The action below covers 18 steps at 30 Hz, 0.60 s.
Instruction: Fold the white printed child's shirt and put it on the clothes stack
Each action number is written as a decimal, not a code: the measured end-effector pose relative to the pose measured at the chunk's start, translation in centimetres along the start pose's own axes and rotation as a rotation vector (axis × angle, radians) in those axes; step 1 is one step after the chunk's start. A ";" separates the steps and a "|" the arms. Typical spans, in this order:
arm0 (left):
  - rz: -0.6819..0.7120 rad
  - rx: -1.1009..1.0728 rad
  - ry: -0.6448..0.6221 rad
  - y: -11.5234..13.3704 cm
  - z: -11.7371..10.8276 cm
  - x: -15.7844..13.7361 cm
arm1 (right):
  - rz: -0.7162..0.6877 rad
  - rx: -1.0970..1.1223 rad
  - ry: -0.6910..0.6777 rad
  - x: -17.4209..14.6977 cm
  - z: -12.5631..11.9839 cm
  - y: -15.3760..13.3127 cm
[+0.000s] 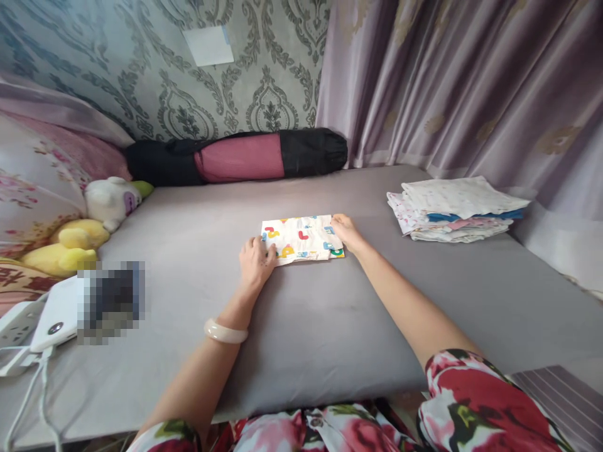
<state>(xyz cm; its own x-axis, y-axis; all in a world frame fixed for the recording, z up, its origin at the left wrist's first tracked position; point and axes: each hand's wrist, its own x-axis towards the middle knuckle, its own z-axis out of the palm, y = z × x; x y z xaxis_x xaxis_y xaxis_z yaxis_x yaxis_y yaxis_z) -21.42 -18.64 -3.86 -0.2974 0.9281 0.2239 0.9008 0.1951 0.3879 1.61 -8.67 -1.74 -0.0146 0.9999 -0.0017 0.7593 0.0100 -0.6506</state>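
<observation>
A small folded white cloth (302, 237) with colourful shapes printed on it lies flat on the grey bed sheet (301, 320) ahead of me. My left hand (255, 262), with a pale bangle on its wrist, presses on the cloth's near left corner. My right hand (345, 231) rests on the cloth's right edge, its fingers pinching the fabric there.
A stack of folded cloths (455, 208) sits at the right by the curtain. A black and pink roll bag (238, 157) lies along the wall. Plush toys (89, 226) and pillows are at the left, with a white power strip (51, 320) and cables.
</observation>
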 end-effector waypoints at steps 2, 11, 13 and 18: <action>-0.100 -0.005 0.007 -0.3 -0.2 0.7 | 0.113 0.081 -0.025 0.5 -1.1 0.4; -0.273 -0.029 -0.157 -1.2 -0.9 4.1 | 0.391 0.262 -0.124 1.2 -2.4 0.3; -0.286 -0.039 -0.176 -1.1 -1.0 4.6 | 0.412 0.273 -0.132 1.4 -2.4 0.3; -0.330 -0.082 -0.233 -0.7 -1.3 5.4 | 0.437 0.276 -0.161 1.5 -2.6 -0.1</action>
<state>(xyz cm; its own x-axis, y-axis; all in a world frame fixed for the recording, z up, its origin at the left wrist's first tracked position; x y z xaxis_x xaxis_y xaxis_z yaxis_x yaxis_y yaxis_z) -24.10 -14.18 -1.80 -0.4781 0.8687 -0.1295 0.7381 0.4773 0.4768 3.20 -7.18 0.35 0.1489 0.8958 -0.4188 0.5184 -0.4314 -0.7383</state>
